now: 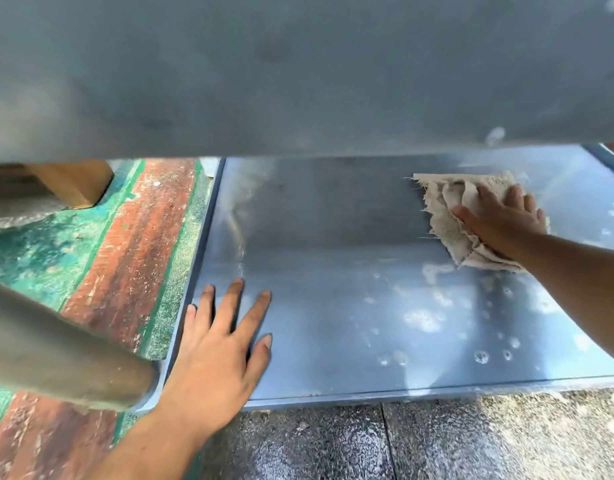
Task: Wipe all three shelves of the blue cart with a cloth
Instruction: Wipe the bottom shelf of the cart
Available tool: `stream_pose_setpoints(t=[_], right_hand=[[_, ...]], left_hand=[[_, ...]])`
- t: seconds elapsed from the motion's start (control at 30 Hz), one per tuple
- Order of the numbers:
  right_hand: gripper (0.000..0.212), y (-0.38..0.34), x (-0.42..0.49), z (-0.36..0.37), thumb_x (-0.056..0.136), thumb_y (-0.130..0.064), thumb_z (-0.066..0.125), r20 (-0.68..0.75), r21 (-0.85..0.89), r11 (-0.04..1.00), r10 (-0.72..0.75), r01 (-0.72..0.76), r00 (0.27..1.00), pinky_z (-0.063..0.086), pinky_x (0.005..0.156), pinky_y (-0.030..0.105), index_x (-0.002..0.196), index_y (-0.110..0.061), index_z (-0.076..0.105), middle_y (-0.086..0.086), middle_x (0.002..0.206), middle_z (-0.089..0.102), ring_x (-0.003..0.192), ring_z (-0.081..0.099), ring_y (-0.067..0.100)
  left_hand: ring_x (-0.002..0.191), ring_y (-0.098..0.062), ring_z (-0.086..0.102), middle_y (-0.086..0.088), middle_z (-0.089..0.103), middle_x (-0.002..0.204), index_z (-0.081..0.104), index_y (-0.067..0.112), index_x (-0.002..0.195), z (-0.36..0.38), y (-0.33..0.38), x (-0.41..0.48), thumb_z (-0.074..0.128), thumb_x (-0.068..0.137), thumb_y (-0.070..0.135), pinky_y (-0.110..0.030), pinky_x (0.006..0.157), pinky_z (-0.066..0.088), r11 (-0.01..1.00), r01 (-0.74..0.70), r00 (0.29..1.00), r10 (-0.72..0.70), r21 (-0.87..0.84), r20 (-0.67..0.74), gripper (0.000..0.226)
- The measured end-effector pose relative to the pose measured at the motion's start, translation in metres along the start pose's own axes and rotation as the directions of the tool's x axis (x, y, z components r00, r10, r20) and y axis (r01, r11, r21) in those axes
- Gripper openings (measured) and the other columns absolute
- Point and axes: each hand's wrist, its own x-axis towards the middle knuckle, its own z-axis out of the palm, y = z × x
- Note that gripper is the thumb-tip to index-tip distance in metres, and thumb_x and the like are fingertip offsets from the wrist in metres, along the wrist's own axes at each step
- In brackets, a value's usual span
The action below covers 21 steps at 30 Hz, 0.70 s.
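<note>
Flat-palmed, right hand (502, 225) presses frayed cloth (447, 216) onto smooth blue shelf (333, 271).

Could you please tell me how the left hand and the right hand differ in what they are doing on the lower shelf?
The right hand presses flat on the beige cloth at the far right of the shelf; the left hand holds nothing and rests bare on the near left corner. The left hand's fingers are spread wide, the right hand's lie closer together. Both lie palm down, open, on the same blue shelf.
</note>
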Motion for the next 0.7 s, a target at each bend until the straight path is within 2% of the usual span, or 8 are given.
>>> stream_pose_setpoints(t=[0.1,0.2,0.33,0.47,0.57,0.7], right_hand=[[0.084,-0.007,-0.009,0.001,0.077,-0.082,0.022,0.030,0.017,1.000,-0.008,0.008,1.000,0.010,0.121,0.055,0.152,-0.044,0.020,0.006,0.168,0.010,0.152,0.009,0.039],[0.087,-0.029,-0.022,0.008,0.074,-0.083,0.014,0.078,-0.016,0.997,-0.072,0.073,0.994,0.004,0.123,0.054,0.154,-0.050,0.008,-0.001,0.170,0.002,0.154,0.000,0.038],[0.075,-0.108,-0.050,0.033,0.079,-0.082,0.012,0.092,0.048,0.974,-0.223,0.220,0.970,-0.004,0.123,0.052,0.149,-0.057,0.007,0.003,0.170,-0.005,0.153,-0.008,0.041],[0.077,-0.188,-0.092,0.054,0.083,-0.080,0.015,0.159,-0.013,0.931,-0.357,0.364,0.920,-0.013,0.120,0.055,0.154,-0.054,0.003,-0.002,0.169,-0.015,0.151,-0.019,0.040],[0.075,-0.207,-0.129,0.063,0.088,-0.076,0.016,0.194,-0.036,0.887,-0.447,0.461,0.874,-0.015,0.118,0.057,0.155,-0.050,-0.004,-0.003,0.168,-0.018,0.150,-0.024,0.041],[0.074,-0.196,-0.180,0.067,0.094,-0.071,0.021,0.188,-0.028,0.831,-0.541,0.555,0.819,-0.016,0.119,0.057,0.157,-0.045,-0.007,0.003,0.167,-0.021,0.149,-0.027,0.040]], left_hand=[[0.151,-0.018,-0.018,0.013,-0.008,0.164,-0.003,0.049,0.152,0.005,0.006,0.002,0.001,0.093,0.055,-0.059,0.120,-0.002,0.997,-0.045,0.998,0.042,0.063,0.037,0.060],[0.147,-0.017,-0.029,0.012,-0.021,0.162,-0.019,0.048,0.149,0.007,0.008,0.006,-0.005,0.091,0.062,-0.059,0.119,-0.009,0.991,-0.036,0.997,0.027,0.131,0.067,0.062],[0.146,-0.017,-0.031,0.011,-0.023,0.162,-0.020,0.045,0.150,0.009,0.010,0.007,-0.007,0.088,0.066,-0.059,0.118,-0.013,0.990,-0.028,0.997,0.018,0.139,0.070,0.066],[0.142,-0.012,-0.038,0.011,-0.029,0.160,-0.022,0.041,0.150,0.012,0.006,0.009,-0.009,0.087,0.066,-0.052,0.114,-0.021,0.995,-0.017,0.998,0.011,0.100,0.059,0.069],[0.142,-0.011,-0.035,0.008,-0.029,0.161,-0.024,0.030,0.151,0.014,0.003,0.010,-0.008,0.089,0.060,-0.052,0.116,-0.019,0.997,0.015,0.999,-0.019,0.082,0.047,0.071],[0.147,-0.013,-0.027,0.005,-0.027,0.162,-0.021,0.023,0.153,0.013,0.003,0.012,-0.002,0.094,0.050,-0.055,0.120,-0.012,0.996,0.046,0.997,-0.051,0.075,0.055,0.068]])
